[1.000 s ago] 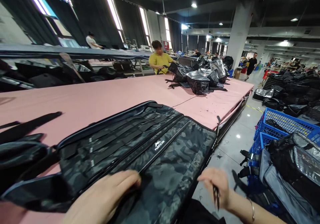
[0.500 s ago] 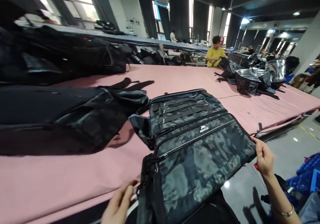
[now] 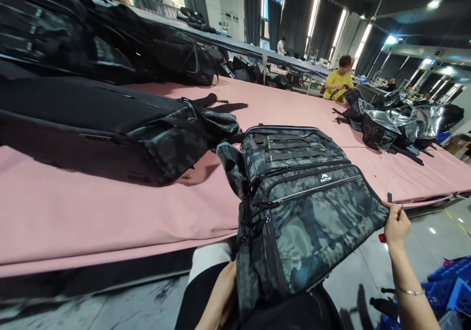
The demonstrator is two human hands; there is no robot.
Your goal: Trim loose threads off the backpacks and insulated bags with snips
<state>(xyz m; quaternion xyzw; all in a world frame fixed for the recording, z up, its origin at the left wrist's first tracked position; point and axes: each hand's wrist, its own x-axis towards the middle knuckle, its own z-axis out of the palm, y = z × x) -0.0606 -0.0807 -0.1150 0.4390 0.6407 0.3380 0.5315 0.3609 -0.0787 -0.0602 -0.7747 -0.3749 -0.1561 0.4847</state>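
A dark camouflage backpack (image 3: pixel 316 227) with a white logo, zips and webbing rows lies front up, its far part on the pink table and its near end over my lap. My right hand (image 3: pixel 397 226) pinches its right edge. A small object with a red end (image 3: pixel 381 238) and a thin dark tip pokes out from that same hand; its kind is unclear. Low on the bag's left side, my left hand (image 3: pixel 225 283) grips the side panel, with its fingertips hidden behind the fabric.
More black bags (image 3: pixel 158 138) lie on the pink table (image 3: pixel 165 212) to the left. A heap of silver-lined bags (image 3: pixel 397 119) sits at the far right, beside a person in yellow (image 3: pixel 337 83). Blue crates (image 3: pixel 447 286) stand on the floor at lower right.
My view has swung left and down, so the table and bags appear shifted. My left hand has come in against the bag's left side. The right hand stays on its edge.
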